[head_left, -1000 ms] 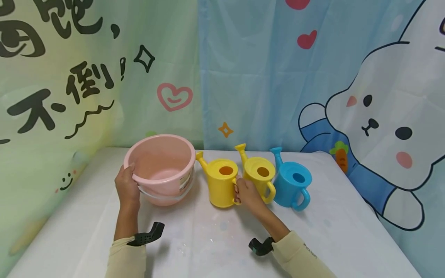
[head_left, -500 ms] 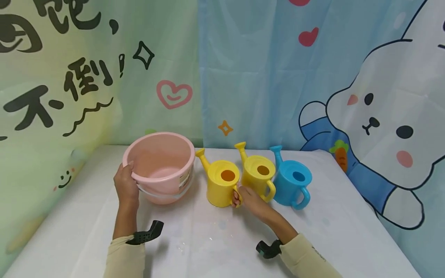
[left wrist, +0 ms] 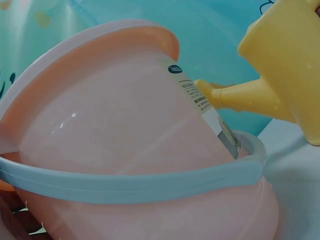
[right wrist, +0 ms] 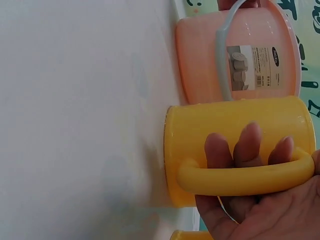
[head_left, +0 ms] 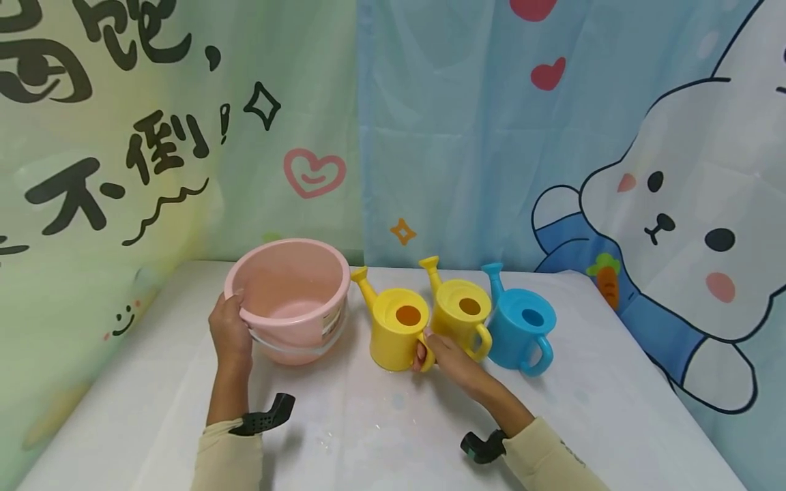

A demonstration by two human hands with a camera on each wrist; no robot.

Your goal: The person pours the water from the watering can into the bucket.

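The left hand [head_left: 227, 331] grips the near left rim of a pink bucket [head_left: 295, 327], thumb over the edge; in the left wrist view the bucket's pale handle [left wrist: 135, 187] hangs across its side. The right hand [head_left: 451, 358] holds a yellow watering can [head_left: 389, 341] by its handle. Fingers [right wrist: 247, 145] pass through that handle [right wrist: 240, 181] in the right wrist view. This can leans slightly back toward the person, its spout [head_left: 364, 286] pointing at the bucket's right side.
To the right of the held can stand a second yellow watering can [head_left: 457, 303] and a blue one [head_left: 516, 331], close together. A white cloth covers the table [head_left: 362, 443]. Printed curtains [head_left: 442, 136] hang behind it and along the left.
The held watering can has tipped back a little, its top coming nearer the person and its spout rising. The right hand has shifted slightly right and nearer. The left hand keeps its hold.
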